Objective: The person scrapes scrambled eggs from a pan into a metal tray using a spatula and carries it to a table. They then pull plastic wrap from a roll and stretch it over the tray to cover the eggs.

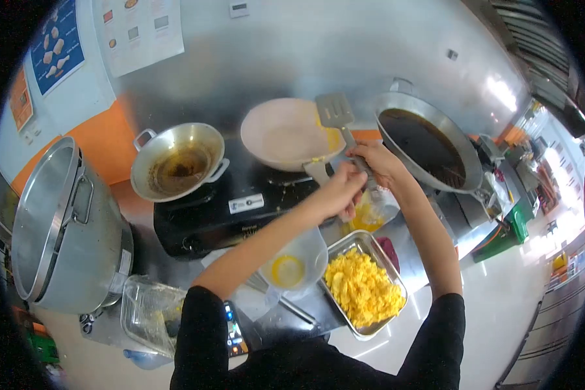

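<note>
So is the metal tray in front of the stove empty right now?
No, the metal tray is heaped with yellow scrambled egg.

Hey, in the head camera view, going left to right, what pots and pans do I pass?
Big lidded stockpot → two-handled steel wok → pale frying pan → large wok with dark contents. The spatula overlaps the frying pan, so it is left out.

Both arms stretched forward; left hand clenched, right hand clenched just beyond, nearly touching.
</note>
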### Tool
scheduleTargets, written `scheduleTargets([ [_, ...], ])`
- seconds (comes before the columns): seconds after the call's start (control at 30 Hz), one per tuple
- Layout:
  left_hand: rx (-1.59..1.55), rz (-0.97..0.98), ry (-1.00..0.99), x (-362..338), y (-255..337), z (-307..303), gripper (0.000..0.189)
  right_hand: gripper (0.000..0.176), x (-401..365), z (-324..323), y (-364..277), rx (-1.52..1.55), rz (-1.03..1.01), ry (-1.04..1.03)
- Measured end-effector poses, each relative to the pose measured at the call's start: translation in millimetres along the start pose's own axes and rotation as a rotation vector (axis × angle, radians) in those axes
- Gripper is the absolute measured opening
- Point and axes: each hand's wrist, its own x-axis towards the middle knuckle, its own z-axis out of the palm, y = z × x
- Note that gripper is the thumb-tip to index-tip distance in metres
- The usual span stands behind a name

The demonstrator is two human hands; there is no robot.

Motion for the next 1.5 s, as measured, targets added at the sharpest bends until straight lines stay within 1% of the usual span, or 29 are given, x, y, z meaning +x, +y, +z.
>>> scheduleTargets([
  [0.07, -0.125, 0.081, 0.004, -6.6, -9.1, -0.9, 0.039, 0.033, 20.8, -11.6, -13.8, -0.43, 0.004, 0.056],
  [0.1, -0.205, 0.133, 0.044, -16.1, -13.1, -1.4, 0.04, 0.037, 35.6, -15.1, -15.8, -0.687, -0.073, 0.16],
  [0.13, -0.32, 0.078, 0.206, -28.2, -11.0, 5.6, 0.044, 0.037, 53.5, -19.0, -14.7, -0.701, -0.086, 0.164],
  [0.17, -0.344, 0.123, 0.343, -30.4, -26.7, 7.8, 0.05, 0.037, 72.9, -22.9, -11.3, -1.25, -0.333, 0.286],
  [0.2, -0.436, 0.113, 0.437, -35.0, -30.3, 10.3, 0.054, 0.038, 89.0, -25.0, -10.8, -1.791, -0.59, 0.406],
  [0.23, -0.528, 0.102, 0.53, -36.6, -32.0, 11.2, 0.057, 0.038, 105.5, -21.5, -15.5, -1.898, -0.54, 0.381],
  [0.27, -0.535, 0.112, 0.531, -30.9, -39.3, 10.3, 0.057, 0.038, 120.0, -16.9, -16.4, -1.908, -0.549, 0.38],
  [0.33, -0.854, -0.153, 0.551, -17.9, -48.2, 5.2, 0.044, 0.027, 142.9, -10.9, -12.1, -2.082, -0.492, 0.32],
  [0.37, -0.868, -0.145, 0.293, -11.7, -53.3, -5.3, 0.037, 0.027, 151.0, -12.9, -10.8, -2.086, -0.487, 0.318],
  [0.4, -0.878, -0.152, 0.291, -2.5, -56.8, -9.8, 0.037, 0.028, 154.7, -12.8, -11.6, -2.177, -0.399, 0.244],
  [0.43, -1.028, -0.275, 0.171, 8.7, -64.0, -12.8, 0.032, 0.03, 154.9, -9.1, -14.0, -2.264, -0.308, 0.163],
  [0.47, -1.173, -0.396, 0.045, 18.1, -70.9, -14.1, 0.028, 0.03, 153.4, -7.1, -17.4, -2.268, -0.301, 0.148],
  [0.53, -1.2, -0.369, 0.103, 30.6, -83.5, -8.6, 0.025, 0.015, 136.0, 9.4, -41.2, -2.162, 0.027, -0.05],
  [0.57, -1.218, -0.342, 0.159, 34.7, -87.6, -7.1, 0.022, 0.015, 129.2, 20.7, -54.1, -2.159, 0.031, -0.056],
  [0.63, -1.225, -0.356, 0.163, 34.4, -83.2, -8.5, 0.021, 0.016, 119.5, 44.8, -81.0, -2.137, 0.308, -0.222],
  [0.73, -1.226, -0.368, 0.159, 30.5, -80.5, -9.8, 0.02, 0.016, 125.0, 56.8, -113.7, -2.138, 0.366, -0.169],
  [0.77, -1.221, -0.365, 0.152, 29.6, -80.5, -10.5, 0.021, 0.016, 133.9, 52.3, -113.6, -2.136, 0.362, -0.175],
  [0.83, -1.21, -0.364, 0.16, 27.2, -82.0, -10.2, 0.022, 0.014, 155.1, 33.7, -103.3, -2.234, -0.127, 0.035],
  [0.87, -1.198, -0.362, 0.159, 26.2, -82.1, -10.2, 0.023, 0.014, 167.8, 21.7, -92.5, -2.23, -0.13, 0.035],
  [0.93, -1.182, -0.365, 0.157, 22.1, -79.6, -11.4, 0.023, 0.009, 186.3, 5.2, -73.3, -2.363, -0.408, 0.149],
  [1.07, -1.176, -0.407, 0.123, 20.4, -77.1, -15.2, 0.023, 0.007, 184.0, 4.4, -65.3, -2.405, -0.412, 0.21],
  [1.13, -1.193, -0.408, 0.136, 19.9, -78.8, -14.0, 0.023, 0.008, 188.7, -0.6, -53.6, -2.518, -0.596, 0.252],
  [1.17, -1.2, -0.394, 0.147, 19.5, -78.9, -14.0, 0.022, 0.008, 189.3, -3.6, -47.8, -2.515, -0.587, 0.25],
  [1.23, -1.214, -0.408, 0.153, 15.1, -75.8, -15.1, 0.023, 0.008, 188.1, -5.6, -41.2, -2.414, -0.437, 0.025],
  [1.27, -1.233, -0.415, 0.163, 13.2, -74.0, -15.9, 0.023, 0.008, 184.6, -10.5, -40.8, -2.414, -0.441, 0.021],
  [1.33, -1.269, -0.415, 0.19, 10.9, -71.9, -16.0, 0.023, 0.009, 149.9, -7.4, -55.4, -2.439, -0.425, -0.144],
  [1.4, -1.303, -0.418, 0.211, 9.1, -70.3, -16.9, 0.023, 0.009, 106.9, 1.2, -74.4, -2.454, -0.671, -0.095],
  [1.43, -1.314, -0.413, 0.194, 9.1, -69.4, -18.2, 0.023, 0.009, 91.1, 6.3, -74.6, -2.455, -0.669, -0.102],
  [1.5, -1.333, -0.409, 0.179, 8.0, -65.8, -20.2, 0.023, 0.009, 71.7, 11.3, -71.0, -2.388, -0.402, 0.039],
])
